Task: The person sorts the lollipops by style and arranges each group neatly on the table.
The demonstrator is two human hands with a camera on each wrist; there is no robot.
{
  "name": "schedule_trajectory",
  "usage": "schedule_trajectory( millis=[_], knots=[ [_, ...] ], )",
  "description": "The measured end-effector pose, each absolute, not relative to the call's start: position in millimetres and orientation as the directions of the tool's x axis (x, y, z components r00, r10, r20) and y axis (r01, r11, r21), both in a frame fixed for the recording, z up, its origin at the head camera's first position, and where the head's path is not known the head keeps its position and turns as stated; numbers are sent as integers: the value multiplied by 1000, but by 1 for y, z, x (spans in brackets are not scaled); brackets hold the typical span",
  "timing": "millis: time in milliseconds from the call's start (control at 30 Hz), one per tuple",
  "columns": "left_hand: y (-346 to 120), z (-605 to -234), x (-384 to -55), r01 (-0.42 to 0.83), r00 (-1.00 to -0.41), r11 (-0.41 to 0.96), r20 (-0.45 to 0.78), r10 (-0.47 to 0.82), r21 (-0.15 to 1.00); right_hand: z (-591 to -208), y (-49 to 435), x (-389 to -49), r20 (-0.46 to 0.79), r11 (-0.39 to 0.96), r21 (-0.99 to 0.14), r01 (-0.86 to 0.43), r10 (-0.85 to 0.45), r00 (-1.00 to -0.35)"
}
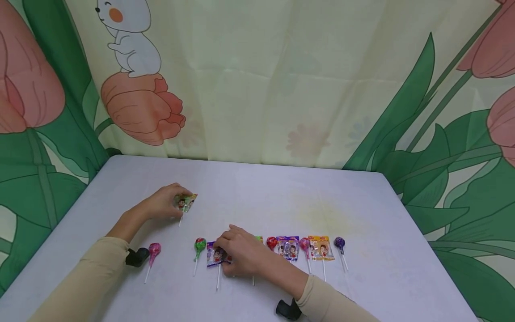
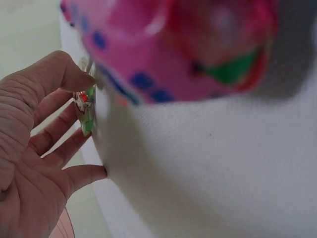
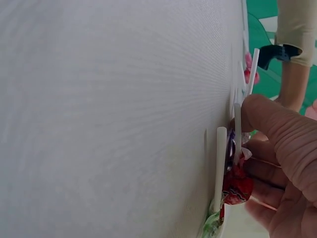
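My left hand (image 1: 165,203) pinches a lollipop in a flat green wrapper (image 1: 187,202) over the far left of the table, its white stick pointing down. In the left wrist view the wrapper (image 2: 88,116) shows between thumb and fingers. Over the row of lollipops, my right hand (image 1: 247,255) pinches the right side of a lollipop in a flat purple wrapper (image 1: 211,257). A red round lollipop (image 3: 237,189) lies close against the right fingers in the right wrist view. Just left of the purple wrapper is a green round lollipop (image 1: 200,244).
A pink round lollipop (image 1: 154,249) lies apart near the left forearm. Right of my right hand, the row continues with a red lollipop (image 1: 272,243), a purple packet (image 1: 288,248), a pink lollipop (image 1: 305,244), an orange packet (image 1: 320,247) and a dark purple lollipop (image 1: 339,243) on the white table (image 1: 257,188).
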State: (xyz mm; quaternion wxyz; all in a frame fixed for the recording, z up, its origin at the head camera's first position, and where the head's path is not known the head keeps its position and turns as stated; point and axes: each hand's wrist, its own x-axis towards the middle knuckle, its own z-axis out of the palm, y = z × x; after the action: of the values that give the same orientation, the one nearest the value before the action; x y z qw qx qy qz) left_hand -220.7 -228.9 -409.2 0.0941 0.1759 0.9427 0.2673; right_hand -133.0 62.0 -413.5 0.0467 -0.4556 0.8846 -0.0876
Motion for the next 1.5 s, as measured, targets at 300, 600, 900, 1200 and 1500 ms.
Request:
schedule_trajectory(
  millis=[300, 600, 900, 1200, 1500],
  knots=[
    [-231, -412, -223, 279, -919, 788, -85, 384, 548, -415, 60, -137, 53, 549, -231, -803, -817, -574],
    [-232, -413, -221, 272, -921, 783, -83, 379, 559, -417, 58, -140, 94, 557, -274, -784, -796, -598],
    [-232, -411, -219, 273, -920, 778, -81, 382, 566, -416, 56, -150, 126, 564, -258, -784, -785, -606],
    [-233, -413, -222, 286, -919, 780, -70, 387, 557, -406, 52, -168, 171, 558, -222, -799, -785, -595],
    [-234, -414, -223, 291, -918, 789, -73, 389, 542, -399, 39, -189, 138, 609, -223, -761, -753, -643]
  ],
)
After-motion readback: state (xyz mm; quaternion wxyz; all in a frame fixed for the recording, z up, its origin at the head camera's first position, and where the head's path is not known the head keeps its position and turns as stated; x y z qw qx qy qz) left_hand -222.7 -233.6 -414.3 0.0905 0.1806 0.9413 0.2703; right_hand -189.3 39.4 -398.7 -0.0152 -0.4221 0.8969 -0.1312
